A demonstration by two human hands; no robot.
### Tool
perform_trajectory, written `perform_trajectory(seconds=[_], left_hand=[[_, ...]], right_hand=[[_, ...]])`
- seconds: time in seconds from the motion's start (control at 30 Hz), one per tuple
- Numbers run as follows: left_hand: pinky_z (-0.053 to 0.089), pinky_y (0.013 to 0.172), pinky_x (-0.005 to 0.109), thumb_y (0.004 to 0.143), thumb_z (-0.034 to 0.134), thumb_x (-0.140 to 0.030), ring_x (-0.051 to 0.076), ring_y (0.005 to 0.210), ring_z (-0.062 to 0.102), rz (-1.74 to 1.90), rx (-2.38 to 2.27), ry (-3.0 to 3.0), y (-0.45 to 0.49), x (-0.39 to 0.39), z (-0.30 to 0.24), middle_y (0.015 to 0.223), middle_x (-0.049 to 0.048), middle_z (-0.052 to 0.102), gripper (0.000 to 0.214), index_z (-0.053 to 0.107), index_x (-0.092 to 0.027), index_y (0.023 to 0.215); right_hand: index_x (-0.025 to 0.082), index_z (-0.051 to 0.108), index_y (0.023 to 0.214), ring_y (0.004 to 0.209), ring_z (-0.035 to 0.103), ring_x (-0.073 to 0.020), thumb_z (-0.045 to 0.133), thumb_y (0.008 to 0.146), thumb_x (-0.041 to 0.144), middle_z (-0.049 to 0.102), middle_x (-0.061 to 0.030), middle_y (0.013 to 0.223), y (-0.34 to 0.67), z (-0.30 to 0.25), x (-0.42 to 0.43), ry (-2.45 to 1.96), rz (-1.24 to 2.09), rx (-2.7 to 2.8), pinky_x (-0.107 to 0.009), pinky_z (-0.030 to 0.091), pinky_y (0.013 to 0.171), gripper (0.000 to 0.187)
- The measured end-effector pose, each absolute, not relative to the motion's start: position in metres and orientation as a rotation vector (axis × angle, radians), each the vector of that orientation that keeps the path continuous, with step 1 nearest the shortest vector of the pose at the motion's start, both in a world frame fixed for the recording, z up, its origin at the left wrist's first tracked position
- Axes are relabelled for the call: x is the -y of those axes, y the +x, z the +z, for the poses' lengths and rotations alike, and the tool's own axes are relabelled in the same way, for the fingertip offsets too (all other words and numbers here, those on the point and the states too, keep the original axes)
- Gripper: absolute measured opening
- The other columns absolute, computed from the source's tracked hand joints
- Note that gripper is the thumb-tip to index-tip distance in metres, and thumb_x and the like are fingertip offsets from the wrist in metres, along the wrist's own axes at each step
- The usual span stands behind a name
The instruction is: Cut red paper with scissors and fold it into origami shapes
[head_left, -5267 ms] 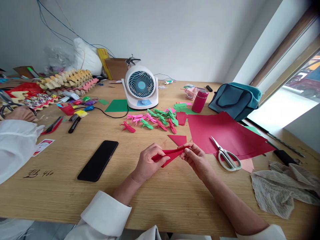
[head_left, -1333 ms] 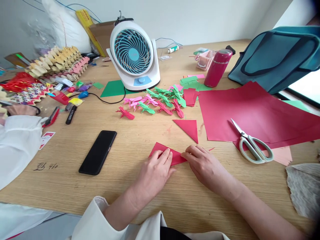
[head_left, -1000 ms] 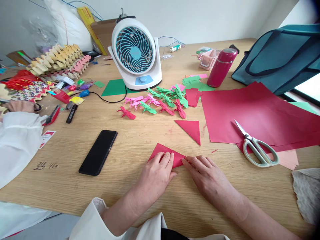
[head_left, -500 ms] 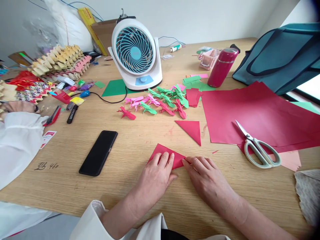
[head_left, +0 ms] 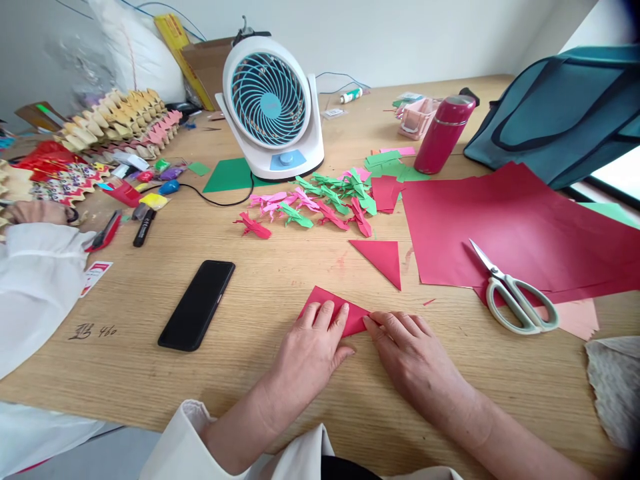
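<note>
Paper (head_left: 356, 320) lowered to surface (head_left: 260, 293); left fingers (head_left: 325, 313) spread, pressing; right fingers (head_left: 376, 321) bunched at 3 o'clock corner, grip unclear. Likely creasing; next calls for steady press.

Folded paper (head_left: 356, 321): smooth, matt
Table (head_left: 270, 280): wood-grained, low sheen
Scissors (head_left: 501, 275): bright metal blades, plastic-looking handles
Phone (head_left: 197, 305): smooth
Bottle (head_left: 444, 137): metallic sheen
Rag (head_left: 617, 387): rough, crinkled cloth

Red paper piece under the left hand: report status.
Left hand on flat red paper piece. Right hand at its right corner. Separate red paper triangle beyond, touching neither hand.
</note>
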State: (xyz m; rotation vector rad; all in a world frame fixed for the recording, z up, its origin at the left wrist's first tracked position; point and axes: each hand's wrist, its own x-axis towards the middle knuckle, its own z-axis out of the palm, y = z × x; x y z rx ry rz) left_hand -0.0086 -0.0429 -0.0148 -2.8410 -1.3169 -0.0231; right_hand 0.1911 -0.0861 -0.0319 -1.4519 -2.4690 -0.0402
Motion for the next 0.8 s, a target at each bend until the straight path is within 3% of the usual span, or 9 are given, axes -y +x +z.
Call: perform_trajectory(seconds=[0.23, 0.47, 0.8], left_hand=[[0.054, 0.09, 0.04, 0.084, 0.066, -0.046, 0.028, 0.112, 0.053, -0.063, 1.314, -2.859, -0.01, 0.043, -0.014, 0.123, 0.0123, 0.059, 0.063, 0.05, -0.016, 0.138], [0.049, 0.099, 0.04, 0.095, 0.052, -0.037, 0.026, 0.117, 0.051, -0.252, 1.18, -2.953, -0.017, 0.049, -0.016, 0.131, 0.0096, 0.058, 0.044, 0.051, -0.018, 0.135], [0.041, 0.105, 0.041, 0.097, 0.048, -0.037, 0.026, 0.125, 0.05, -0.223, 1.031, -2.913, -0.019, 0.052, -0.023, 0.14, 0.0089, 0.055, 0.048, 0.047, -0.018, 0.14]], right_hand=[[0.009, 0.06, 0.122, 0.091, 0.052, -0.0252, 0.045, 0.092, 0.01, 0.063, -0.0148, 0.112, 0.19, -0.032, 0.086, -1.465, -0.076, 2.45, -0.038, 0.042, 0.076, 0.034], [0.009, 0.06, 0.122, 0.093, 0.051, -0.0258, 0.05, 0.089, 0.01, 0.062, -0.0142, 0.114, 0.19, -0.034, 0.086, -1.478, -0.076, 2.445, -0.038, 0.041, 0.077, 0.034], [0.01, 0.06, 0.122, 0.092, 0.051, -0.0246, 0.053, 0.088, 0.01, 0.063, -0.0121, 0.112, 0.189, -0.035, 0.085, -1.486, -0.094, 2.42, -0.037, 0.041, 0.077, 0.035]])
